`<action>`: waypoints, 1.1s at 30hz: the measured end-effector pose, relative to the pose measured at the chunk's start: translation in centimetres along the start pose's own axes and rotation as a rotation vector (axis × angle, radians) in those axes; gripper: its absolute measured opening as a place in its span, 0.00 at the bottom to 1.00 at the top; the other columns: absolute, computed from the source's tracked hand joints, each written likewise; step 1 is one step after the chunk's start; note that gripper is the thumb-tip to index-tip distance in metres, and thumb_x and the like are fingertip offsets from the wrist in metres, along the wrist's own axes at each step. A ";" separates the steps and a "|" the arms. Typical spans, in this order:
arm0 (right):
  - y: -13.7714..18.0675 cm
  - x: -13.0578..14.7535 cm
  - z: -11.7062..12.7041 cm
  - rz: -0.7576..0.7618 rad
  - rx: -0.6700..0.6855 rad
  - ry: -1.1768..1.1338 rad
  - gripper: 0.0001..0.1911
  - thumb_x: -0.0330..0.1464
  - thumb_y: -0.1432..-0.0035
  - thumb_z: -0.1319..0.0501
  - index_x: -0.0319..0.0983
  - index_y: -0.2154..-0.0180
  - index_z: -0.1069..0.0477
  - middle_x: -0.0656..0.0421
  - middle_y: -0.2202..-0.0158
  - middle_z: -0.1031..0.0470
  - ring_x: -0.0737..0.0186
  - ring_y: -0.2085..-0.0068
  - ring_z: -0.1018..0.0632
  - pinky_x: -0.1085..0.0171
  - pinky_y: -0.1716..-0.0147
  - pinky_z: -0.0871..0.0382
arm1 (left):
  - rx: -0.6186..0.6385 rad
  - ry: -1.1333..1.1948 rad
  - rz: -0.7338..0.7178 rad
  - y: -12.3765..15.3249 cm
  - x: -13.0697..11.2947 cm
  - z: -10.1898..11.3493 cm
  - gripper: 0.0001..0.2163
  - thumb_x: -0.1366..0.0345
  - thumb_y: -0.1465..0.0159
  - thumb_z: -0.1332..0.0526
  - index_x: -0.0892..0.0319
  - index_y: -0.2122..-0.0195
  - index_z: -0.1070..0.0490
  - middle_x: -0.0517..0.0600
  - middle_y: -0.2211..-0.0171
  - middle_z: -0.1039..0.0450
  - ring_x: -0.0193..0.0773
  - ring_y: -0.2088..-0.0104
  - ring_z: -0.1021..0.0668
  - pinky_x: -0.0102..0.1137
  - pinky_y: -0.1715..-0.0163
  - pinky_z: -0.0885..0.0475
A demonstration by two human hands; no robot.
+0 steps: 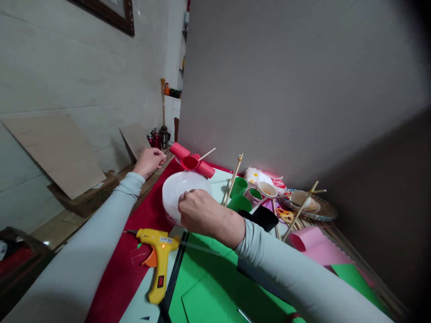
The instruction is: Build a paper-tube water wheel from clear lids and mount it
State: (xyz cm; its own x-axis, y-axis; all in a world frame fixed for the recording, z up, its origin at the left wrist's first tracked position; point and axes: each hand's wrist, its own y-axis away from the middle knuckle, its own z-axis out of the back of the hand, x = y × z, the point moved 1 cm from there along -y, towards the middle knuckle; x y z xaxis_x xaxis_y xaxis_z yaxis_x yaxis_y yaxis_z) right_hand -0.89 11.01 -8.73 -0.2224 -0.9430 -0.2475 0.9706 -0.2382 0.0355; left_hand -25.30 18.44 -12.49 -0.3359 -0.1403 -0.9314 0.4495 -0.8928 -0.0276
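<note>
My left hand (150, 161) is raised beyond the table's left edge, thumb and fingertips pinched together. Whatever may be between them is too small to make out. Closed into a fist, my right hand (199, 211) is in front of the right side of a white round bowl (175, 190); its fingertips are partly hidden, so I cannot tell what they grip. Just behind the bowl lie rolled red paper tubes (205, 169) with a thin stick (207, 154). Nearer me is a yellow glue gun (162, 260) with its small light lit, nozzle pointing left.
Green paper cups (239, 203), a black paper roll (265, 217), tied wooden sticks (235, 177) and a woven tray (325, 215) stand at the right. Green sheets (208, 278) and pink paper (323, 246) cover the near side. A grey panel (286, 89) rises behind.
</note>
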 end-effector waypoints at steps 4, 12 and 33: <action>0.1 0.1 -0.6 0.041 -0.039 -0.001 0.13 0.23 0.36 0.44 0.33 0.67 0.21 0.45 0.64 0.17 0.53 0.64 0.17 0.59 0.71 0.31 | -0.143 0.109 -0.039 -2.1 0.2 0.2 0.19 0.59 0.31 0.34 0.59 0.41 0.28 0.58 0.41 0.27 0.50 0.46 0.21 0.50 0.48 0.22; 0.2 0.6 -1.3 0.036 -0.102 0.048 0.12 0.23 0.37 0.44 0.30 0.63 0.22 0.41 0.63 0.18 0.55 0.66 0.19 0.59 0.68 0.29 | 0.109 0.308 0.053 -3.2 0.6 -1.5 0.13 0.59 0.30 0.35 0.61 0.48 0.25 0.54 0.52 0.22 0.41 0.58 0.18 0.40 0.59 0.19; 0.4 1.1 -1.9 0.049 -0.122 0.046 0.14 0.20 0.35 0.46 0.32 0.62 0.21 0.42 0.59 0.17 0.56 0.65 0.20 0.57 0.65 0.30 | 0.074 0.455 0.052 -2.5 -2.5 -3.2 0.05 0.66 0.30 0.35 0.63 0.56 0.25 0.49 0.62 0.22 0.35 0.67 0.20 0.32 0.68 0.20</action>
State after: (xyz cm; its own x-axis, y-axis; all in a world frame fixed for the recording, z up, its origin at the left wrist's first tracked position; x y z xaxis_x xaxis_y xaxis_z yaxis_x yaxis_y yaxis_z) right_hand -0.60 10.34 -10.84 -0.1728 -0.9405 -0.2924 0.9848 -0.1596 -0.0686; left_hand -22.97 22.38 -11.22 0.0901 0.0017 -0.9959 0.3902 -0.9201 0.0338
